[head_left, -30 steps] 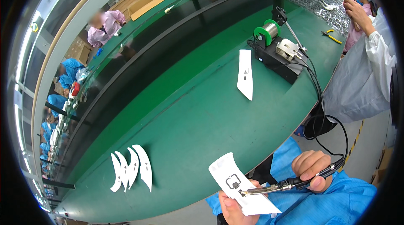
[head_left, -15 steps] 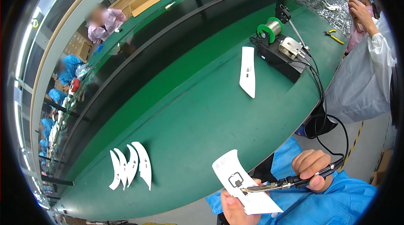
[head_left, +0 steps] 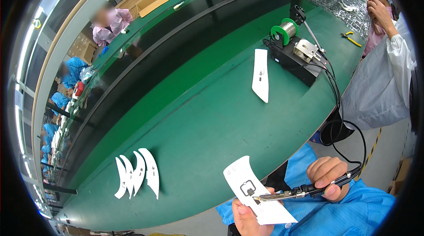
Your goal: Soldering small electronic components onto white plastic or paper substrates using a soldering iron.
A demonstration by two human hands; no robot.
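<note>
My left hand (head_left: 245,221) grips a white curved plastic panel (head_left: 239,172) by its lower part, just past the table's near edge. A black square loop and small dark parts sit on the panel's face. My right hand (head_left: 327,175) is closed around the handle of a soldering iron (head_left: 304,191), which has a thin metal guide tube along it. The iron's tip points left and meets, or nearly meets, the small dark part at the panel's middle; exact contact is too small to tell.
Several white curved panels (head_left: 151,174) lie at the left of the green table (head_left: 198,143). Another white panel (head_left: 260,77) lies farther off, beside a black solder feeder (head_left: 296,66) with a green-rimmed spool (head_left: 288,30). A black cable (head_left: 363,143) loops at right. A co-worker's white sleeve (head_left: 399,52) and yellow-handled pliers (head_left: 352,39) are nearby.
My hands, the panel and the iron hold nearly the same position. At the far right, the co-worker's white piece has shifted slightly.
</note>
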